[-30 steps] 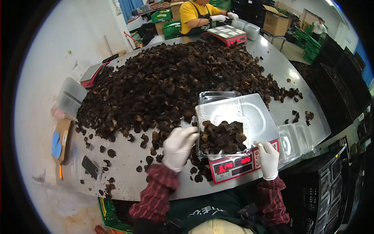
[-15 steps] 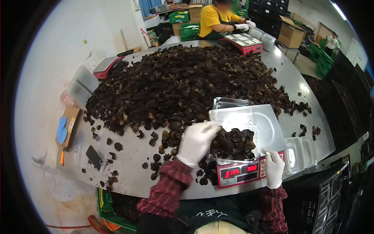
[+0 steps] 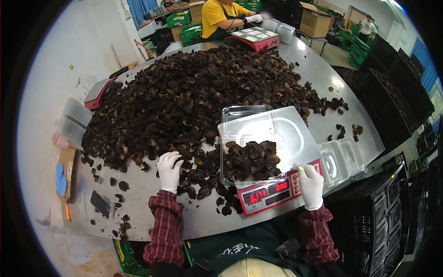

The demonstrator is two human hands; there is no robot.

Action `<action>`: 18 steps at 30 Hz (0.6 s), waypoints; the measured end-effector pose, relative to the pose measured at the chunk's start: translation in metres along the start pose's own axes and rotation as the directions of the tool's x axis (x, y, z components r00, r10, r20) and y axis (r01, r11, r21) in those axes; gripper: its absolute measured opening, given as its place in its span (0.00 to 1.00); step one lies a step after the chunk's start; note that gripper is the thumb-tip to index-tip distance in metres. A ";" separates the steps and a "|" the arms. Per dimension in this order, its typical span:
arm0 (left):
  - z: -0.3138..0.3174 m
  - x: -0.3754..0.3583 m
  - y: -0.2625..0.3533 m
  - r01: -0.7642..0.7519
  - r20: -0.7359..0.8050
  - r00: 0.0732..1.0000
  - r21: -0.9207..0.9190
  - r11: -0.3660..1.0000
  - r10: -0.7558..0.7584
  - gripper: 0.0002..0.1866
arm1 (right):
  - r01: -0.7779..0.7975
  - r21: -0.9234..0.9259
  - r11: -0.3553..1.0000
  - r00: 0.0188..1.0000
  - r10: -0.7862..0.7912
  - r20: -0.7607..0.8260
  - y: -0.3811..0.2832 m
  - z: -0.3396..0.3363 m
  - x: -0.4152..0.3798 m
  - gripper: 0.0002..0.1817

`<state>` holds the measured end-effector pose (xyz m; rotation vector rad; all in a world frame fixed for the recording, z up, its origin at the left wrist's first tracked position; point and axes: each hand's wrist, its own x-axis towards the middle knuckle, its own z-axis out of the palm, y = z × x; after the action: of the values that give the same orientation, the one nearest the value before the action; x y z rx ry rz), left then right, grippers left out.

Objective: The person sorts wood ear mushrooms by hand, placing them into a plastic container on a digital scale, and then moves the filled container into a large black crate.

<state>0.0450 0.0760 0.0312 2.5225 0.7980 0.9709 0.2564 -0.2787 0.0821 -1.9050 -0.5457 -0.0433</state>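
My left hand (image 3: 170, 171), in a white glove, is at the near edge of a large pile of dark wood ear mushrooms (image 3: 184, 87). Its fingers are bent, with a gap at the thumb, and I make out nothing held. My right hand (image 3: 310, 185), also gloved, is closed at the front right corner of the digital scale (image 3: 295, 138); what its fingertips pinch, if anything, is hidden. A clear plastic tray (image 3: 226, 173) of mushrooms (image 3: 251, 160) sits on the left part of the scale. The red display (image 3: 262, 195) appears to read 0.173 and 0.00.
Clear trays (image 3: 339, 159) lie right of the scale, beside black crates (image 3: 369, 221). A phone (image 3: 100, 204) and a cardboard box (image 3: 68, 173) are at left. Across the metal table (image 3: 138, 210), a co-worker in yellow (image 3: 214, 18) stands by another scale (image 3: 254, 37).
My left hand has moved from the tray leftward to the pile's edge. The first reading has dropped from 0.195 to 0.173. My right hand stays at the scale's corner; the view has shifted.
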 end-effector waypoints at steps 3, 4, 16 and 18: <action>0.002 0.010 0.015 -0.028 -0.037 0.999 0.002 1.000 0.028 0.08 | 0.041 -0.006 0.999 0.999 -0.041 -0.010 0.001 0.002 -0.002 0.07; 0.003 0.013 0.020 0.070 -0.020 0.997 -0.170 0.983 -0.074 0.08 | 0.041 -0.005 0.999 0.999 -0.041 -0.014 0.002 0.002 -0.002 0.07; 0.015 0.025 0.179 -0.447 0.178 0.835 -0.332 0.831 0.520 0.23 | 0.200 -0.023 0.980 0.979 -0.200 -0.023 -0.003 0.011 -0.005 0.06; 0.003 0.032 0.185 -0.429 0.139 0.851 -0.373 0.823 0.507 0.23 | 0.039 0.033 0.999 0.999 -0.040 0.026 -0.008 0.008 -0.011 0.07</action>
<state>0.1376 -0.0514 0.1334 2.5042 -0.0784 0.8326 0.2418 -0.2732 0.0828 -1.8656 -0.5988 -0.0351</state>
